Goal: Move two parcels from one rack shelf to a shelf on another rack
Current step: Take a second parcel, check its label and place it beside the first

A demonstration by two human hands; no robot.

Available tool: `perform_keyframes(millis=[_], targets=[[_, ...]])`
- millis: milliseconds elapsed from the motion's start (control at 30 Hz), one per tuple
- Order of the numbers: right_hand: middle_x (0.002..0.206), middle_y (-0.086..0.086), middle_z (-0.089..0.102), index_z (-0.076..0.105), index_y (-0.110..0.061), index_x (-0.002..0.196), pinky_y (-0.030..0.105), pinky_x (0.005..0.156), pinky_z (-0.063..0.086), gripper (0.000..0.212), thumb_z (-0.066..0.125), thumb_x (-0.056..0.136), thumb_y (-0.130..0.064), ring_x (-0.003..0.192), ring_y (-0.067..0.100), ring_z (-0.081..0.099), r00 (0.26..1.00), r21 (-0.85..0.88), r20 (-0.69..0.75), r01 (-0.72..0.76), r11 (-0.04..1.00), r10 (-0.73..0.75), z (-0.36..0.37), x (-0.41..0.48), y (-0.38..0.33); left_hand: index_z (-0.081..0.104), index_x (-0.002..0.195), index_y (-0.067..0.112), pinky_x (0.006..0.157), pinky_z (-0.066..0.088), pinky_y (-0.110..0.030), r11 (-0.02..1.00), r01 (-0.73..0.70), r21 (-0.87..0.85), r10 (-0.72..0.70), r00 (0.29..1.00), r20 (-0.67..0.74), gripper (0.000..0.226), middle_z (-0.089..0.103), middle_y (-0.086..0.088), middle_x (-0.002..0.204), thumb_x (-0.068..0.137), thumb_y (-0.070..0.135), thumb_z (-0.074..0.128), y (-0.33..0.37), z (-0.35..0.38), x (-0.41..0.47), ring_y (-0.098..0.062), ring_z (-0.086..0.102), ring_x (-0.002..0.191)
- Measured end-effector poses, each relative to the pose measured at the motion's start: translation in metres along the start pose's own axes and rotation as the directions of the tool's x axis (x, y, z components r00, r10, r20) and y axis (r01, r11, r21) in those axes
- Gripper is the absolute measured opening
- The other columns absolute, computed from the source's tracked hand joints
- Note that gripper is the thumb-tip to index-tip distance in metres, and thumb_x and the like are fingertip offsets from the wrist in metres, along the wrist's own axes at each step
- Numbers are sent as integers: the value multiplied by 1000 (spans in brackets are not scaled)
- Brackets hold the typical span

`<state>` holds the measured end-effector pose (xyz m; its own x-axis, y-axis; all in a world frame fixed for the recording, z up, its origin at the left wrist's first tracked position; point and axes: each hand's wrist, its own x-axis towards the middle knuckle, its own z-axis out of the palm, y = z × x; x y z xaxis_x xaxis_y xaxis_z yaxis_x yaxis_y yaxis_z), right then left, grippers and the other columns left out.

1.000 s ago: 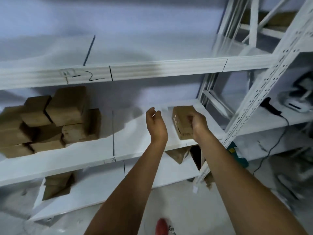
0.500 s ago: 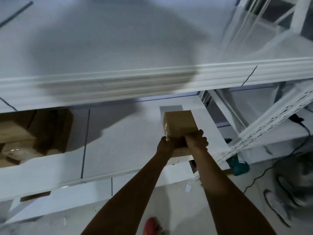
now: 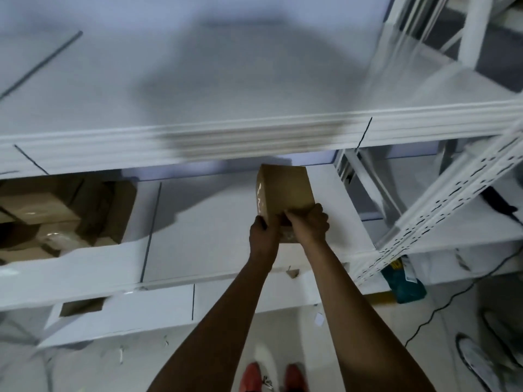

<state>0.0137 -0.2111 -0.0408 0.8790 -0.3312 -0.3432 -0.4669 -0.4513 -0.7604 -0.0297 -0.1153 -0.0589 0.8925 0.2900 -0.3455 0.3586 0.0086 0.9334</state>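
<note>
parcel (image 3: 284, 193) sits between my two hands, a brown box held over the right end of the middle shelf (image 3: 203, 230), near its front edge. my left hand (image 3: 261, 234) is clamped on its near left corner, thumb on the taped side. my right hand (image 3: 310, 224) is closed over the near right edge, fingers curled on top. whether the box rests on the shelf or is just off it, i cannot tell. more boxes (image 3: 60, 210) are piled at the shelf's left end, well apart. my red shoes (image 3: 271, 376) show on the floor (image 3: 353, 349) below.
</note>
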Motion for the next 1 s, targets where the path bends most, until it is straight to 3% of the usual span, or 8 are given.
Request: perform_keyframes(millis=[200,367,467,567,633,767,867,1000], targets=[[162,15,25,19,-16,160,49,112,37,101,77,84,-49,148,41,26,986,38,47,161,986,-163,-4,-24,-23,67,101,11,57,47,-7,993,-119,-5,116,979,-166,29,72,-2,89,109,36,55,24,-13,-12,-12,68,77],[160,12,34,19,-23,162,52,104,45,94,70,89,-52,144,41,35,964,87,83,246,965,-253,-8,-34,-20,69,97,10,75,60,-37,981,-191,9,187,947,-261,55,75,-13,95,86,63,56,36,-15,-19,-27,74,87],[155,14,38,19,-20,163,46,99,44,88,62,94,-54,141,38,38,957,37,140,253,967,-256,-6,-35,-17,71,99,9,73,58,-32,981,-187,49,193,939,-286,62,74,-14,98,78,65,56,41,-20,-19,-31,74,91],[151,18,43,24,-17,161,47,105,43,90,59,90,-61,137,40,44,958,79,207,185,980,-197,-4,-36,-19,71,110,14,88,62,-43,968,-205,142,241,912,-331,65,71,-15,111,79,69,55,41,-23,-17,-35,70,103],[152,16,43,27,-21,160,52,108,47,109,57,70,-75,137,40,46,961,209,250,69,975,-121,-4,-39,-20,72,110,14,96,59,-57,955,-248,162,291,887,-357,63,69,-19,115,86,68,50,34,-21,-15,-42,64,112],[156,9,40,31,-34,158,61,102,52,137,48,41,-103,137,41,47,948,385,305,-35,922,-92,-5,-36,-14,73,110,7,101,54,-61,938,-334,97,344,853,-392,43,67,-21,115,106,39,43,43,-13,-27,-47,57,122],[156,7,42,31,-36,157,61,99,53,129,53,45,-97,136,40,49,923,460,371,-89,884,-101,-12,-35,-13,72,130,11,110,51,-55,923,-373,93,379,843,-383,42,63,-9,133,95,21,51,53,-12,-31,-35,54,133],[141,14,60,45,-29,146,52,89,61,100,66,62,-78,120,37,64,896,563,431,-173,808,-109,-22,-27,-8,65,135,20,101,62,-44,922,-384,-43,350,876,-333,49,62,-1,132,87,20,67,59,-13,-26,-28,62,126]])
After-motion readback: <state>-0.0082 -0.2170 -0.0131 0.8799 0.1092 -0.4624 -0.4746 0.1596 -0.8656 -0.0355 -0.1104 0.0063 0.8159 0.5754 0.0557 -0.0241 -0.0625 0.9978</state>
